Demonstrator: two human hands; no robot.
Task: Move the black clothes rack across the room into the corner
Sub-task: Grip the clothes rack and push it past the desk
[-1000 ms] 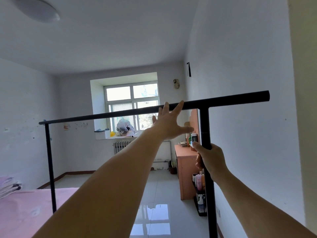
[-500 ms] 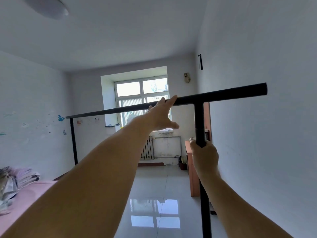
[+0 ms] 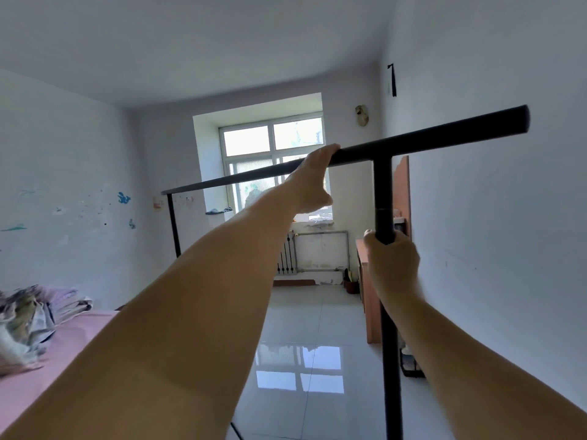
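The black clothes rack (image 3: 444, 134) stands in front of me: a long top bar runs from upper right to a far upright at the left (image 3: 174, 227), and a near upright drops past my right arm. My left hand (image 3: 313, 177) grips the top bar from below and behind, fingers hooked over it. My right hand (image 3: 392, 265) is wrapped around the near upright, a little under the joint. The rack's feet are out of sight.
A white wall (image 3: 495, 233) runs close on the right, with an orange-brown cabinet (image 3: 370, 300) and a black floor shelf (image 3: 411, 366) against it. A pink bed (image 3: 38, 369) with folded bedding (image 3: 35, 312) fills the lower left. Glossy white tiles (image 3: 305, 360) lead to the window (image 3: 274, 154) and radiator (image 3: 286, 258).
My left hand, open-fingered on the bar before, has now curled over it. The view has swung left and up, and the rack's far end appears nearer the centre of the room.
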